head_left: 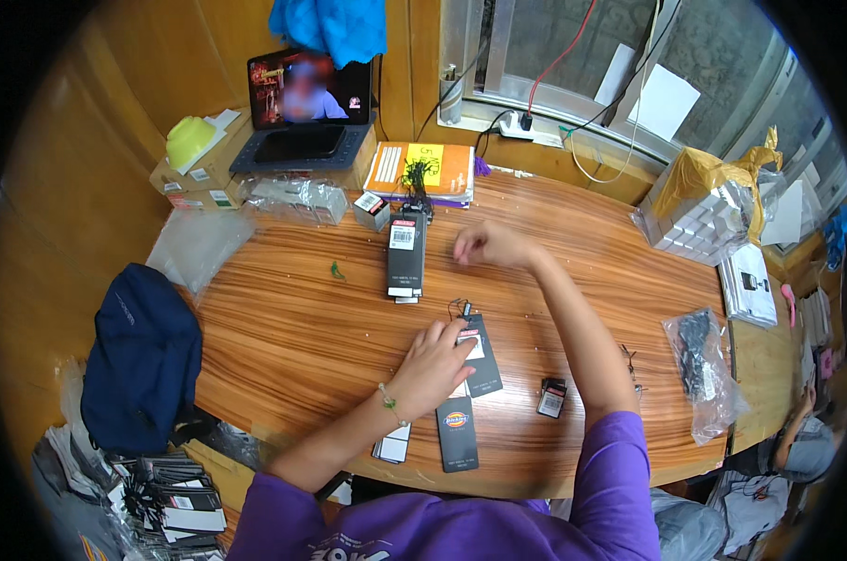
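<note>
My left hand (431,363) lies with its fingers stretched over a black hang tag (486,376), touching it. Below that hand is another black hang tag (458,449) with an oval emblem. White tags (392,444) lie near the table's front edge, left of it. My right hand (493,245) is over the table, its fingers curled together; whatever they hold, if anything, is too small to see. To its left stands a stack of black hang tags (405,266) with white labels, dark strings (417,182) bunched at its far end. A short pile of small labels (551,397) sits by my right forearm.
A tablet (309,89) stands at the back left above a phone (300,143). Right on the table are a plastic bag of black strings (699,365) and a wrapped block of white boxes (694,220). A navy bag (141,360) rests at the left edge.
</note>
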Motion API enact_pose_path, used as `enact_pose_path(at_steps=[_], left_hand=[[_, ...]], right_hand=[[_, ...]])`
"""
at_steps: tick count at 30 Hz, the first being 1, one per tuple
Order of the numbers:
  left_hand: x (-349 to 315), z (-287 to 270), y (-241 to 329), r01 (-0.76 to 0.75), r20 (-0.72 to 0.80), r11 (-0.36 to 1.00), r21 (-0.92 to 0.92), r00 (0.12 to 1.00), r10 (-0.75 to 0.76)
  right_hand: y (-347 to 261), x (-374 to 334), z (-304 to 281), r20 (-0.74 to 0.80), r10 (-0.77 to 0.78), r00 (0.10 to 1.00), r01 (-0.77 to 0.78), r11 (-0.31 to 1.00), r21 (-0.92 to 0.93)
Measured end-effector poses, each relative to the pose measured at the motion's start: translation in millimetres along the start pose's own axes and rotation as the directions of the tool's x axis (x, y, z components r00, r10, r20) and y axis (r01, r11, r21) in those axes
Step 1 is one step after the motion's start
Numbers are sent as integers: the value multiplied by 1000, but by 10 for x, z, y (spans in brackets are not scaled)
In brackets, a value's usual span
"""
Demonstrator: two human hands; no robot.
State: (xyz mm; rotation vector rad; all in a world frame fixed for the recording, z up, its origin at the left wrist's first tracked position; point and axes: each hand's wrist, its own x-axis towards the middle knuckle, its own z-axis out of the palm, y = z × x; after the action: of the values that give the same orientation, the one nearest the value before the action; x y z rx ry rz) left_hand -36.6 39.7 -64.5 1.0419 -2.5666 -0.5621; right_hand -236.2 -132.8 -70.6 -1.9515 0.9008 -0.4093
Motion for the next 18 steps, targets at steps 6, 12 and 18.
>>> enact_pose_path(at_steps=[6, 12, 18], left_hand=[[71, 114, 105, -37, -45, 997, 66, 998, 40], [61, 134, 124, 19, 42, 991, 130, 999, -24], [46, 111, 90, 0, 53, 991, 131, 999, -7]], right_hand=[[-227, -85, 423, -97, -40, 995, -1, 919, -395], [-82, -162, 463, -49, -110, 993, 85, 929, -360], [-224, -240, 340, -72, 1, 997, -29, 926, -376]])
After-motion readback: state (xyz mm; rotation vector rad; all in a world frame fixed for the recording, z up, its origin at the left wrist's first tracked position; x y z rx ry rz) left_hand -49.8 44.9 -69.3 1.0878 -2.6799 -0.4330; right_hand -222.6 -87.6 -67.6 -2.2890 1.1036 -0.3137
